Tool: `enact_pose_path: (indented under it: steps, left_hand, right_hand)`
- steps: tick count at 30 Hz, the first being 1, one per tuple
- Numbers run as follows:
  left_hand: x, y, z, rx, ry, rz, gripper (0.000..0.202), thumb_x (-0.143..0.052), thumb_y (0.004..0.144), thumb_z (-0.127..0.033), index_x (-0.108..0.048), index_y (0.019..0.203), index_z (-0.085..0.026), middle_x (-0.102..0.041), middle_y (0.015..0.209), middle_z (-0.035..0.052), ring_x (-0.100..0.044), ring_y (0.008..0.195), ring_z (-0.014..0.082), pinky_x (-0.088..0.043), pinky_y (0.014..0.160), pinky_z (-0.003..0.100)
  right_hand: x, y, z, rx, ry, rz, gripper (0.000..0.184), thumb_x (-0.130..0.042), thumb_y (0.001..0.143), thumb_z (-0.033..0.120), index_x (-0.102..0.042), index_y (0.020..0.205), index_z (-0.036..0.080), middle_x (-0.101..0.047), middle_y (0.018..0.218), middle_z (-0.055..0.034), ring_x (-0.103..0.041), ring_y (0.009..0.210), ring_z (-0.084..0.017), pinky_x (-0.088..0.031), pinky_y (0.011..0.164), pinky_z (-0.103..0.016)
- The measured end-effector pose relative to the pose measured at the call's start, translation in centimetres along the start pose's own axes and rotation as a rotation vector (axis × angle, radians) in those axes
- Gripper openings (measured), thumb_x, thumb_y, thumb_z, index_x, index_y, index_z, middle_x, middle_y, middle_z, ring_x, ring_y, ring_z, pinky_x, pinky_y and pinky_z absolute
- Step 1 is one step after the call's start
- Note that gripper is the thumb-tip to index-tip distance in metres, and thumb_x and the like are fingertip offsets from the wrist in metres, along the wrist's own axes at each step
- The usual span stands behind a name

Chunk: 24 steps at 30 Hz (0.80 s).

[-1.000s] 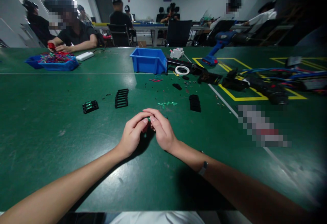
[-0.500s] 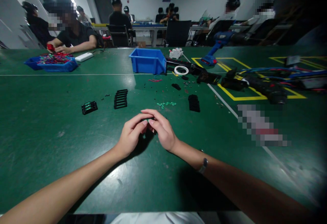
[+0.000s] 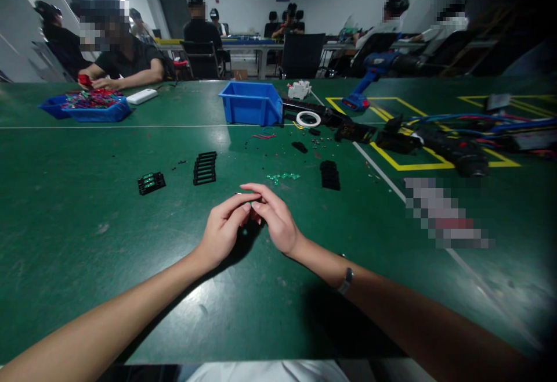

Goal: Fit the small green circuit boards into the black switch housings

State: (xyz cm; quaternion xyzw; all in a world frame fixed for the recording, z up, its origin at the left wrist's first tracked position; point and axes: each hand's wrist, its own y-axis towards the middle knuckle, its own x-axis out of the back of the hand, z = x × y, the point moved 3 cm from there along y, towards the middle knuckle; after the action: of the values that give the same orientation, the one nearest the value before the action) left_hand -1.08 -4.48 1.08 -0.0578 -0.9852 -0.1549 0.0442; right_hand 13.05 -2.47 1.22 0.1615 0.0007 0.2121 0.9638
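My left hand [image 3: 221,228] and my right hand [image 3: 278,222] meet above the green table, fingertips and thumbs close together. Both are closed around something small, mostly hidden by the fingers; a speck of green shows between the thumbs, and a thin edge peeks out by the left fingertips. Just beyond the hands lies a scatter of small green pieces [image 3: 284,179]. To the left are a ladder-like row of black plastic parts [image 3: 204,168] and a short black row with green pieces in it [image 3: 151,183]. Another stack of black parts [image 3: 330,175] lies to the right.
Farther back stand a blue bin [image 3: 250,106], a white ring [image 3: 308,119] and a blue cordless drill [image 3: 369,77]. Dark tools and cables [image 3: 448,144] spread over the right side. At far left a co-worker [image 3: 126,60] handles wires in blue trays [image 3: 104,114].
Both hands stay together in nearly the same place, with a slight shift of the fingers. A thin edge now shows by the left fingertips. The things on the table have not moved.
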Motion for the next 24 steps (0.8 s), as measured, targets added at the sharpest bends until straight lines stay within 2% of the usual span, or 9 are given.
enact_pose_path:
  steps: [6,14,24]
  left_hand:
    - [-0.08,0.03,-0.23,-0.02,0.049,0.016,0.03,-0.053,0.101,-0.027,-0.072,0.122,-0.017,-0.073,0.096,0.0044,-0.058,0.075,0.0146,-0.044,0.07,0.026]
    - [-0.12,0.14,-0.16,-0.005,0.036,0.011,0.03,-0.053,0.1,-0.026,-0.073,0.121,-0.017,-0.07,0.086,0.0027,-0.056,0.072,0.0148,-0.042,0.069,0.026]
    - [-0.2,0.21,-0.3,0.008,0.033,-0.005,0.029,-0.053,0.1,-0.024,-0.074,0.119,-0.017,-0.071,0.088,0.0032,-0.057,0.073,0.0147,-0.044,0.07,0.025]
  right_hand:
    - [0.01,0.22,0.1,-0.012,0.03,-0.008,0.04,-0.045,0.098,0.02,-0.056,0.136,0.021,-0.068,0.083,-0.0006,-0.066,0.077,-0.018,-0.056,0.076,-0.034]
    - [-0.01,0.35,0.17,-0.03,0.019,-0.012,0.042,-0.044,0.097,0.02,-0.056,0.138,0.021,-0.068,0.084,-0.001,-0.066,0.078,-0.019,-0.057,0.077,-0.035]
    - [-0.02,0.44,0.04,-0.026,0.009,-0.017,0.044,-0.043,0.096,0.018,-0.056,0.138,0.021,-0.067,0.084,-0.0008,-0.065,0.078,-0.019,-0.056,0.077,-0.035]
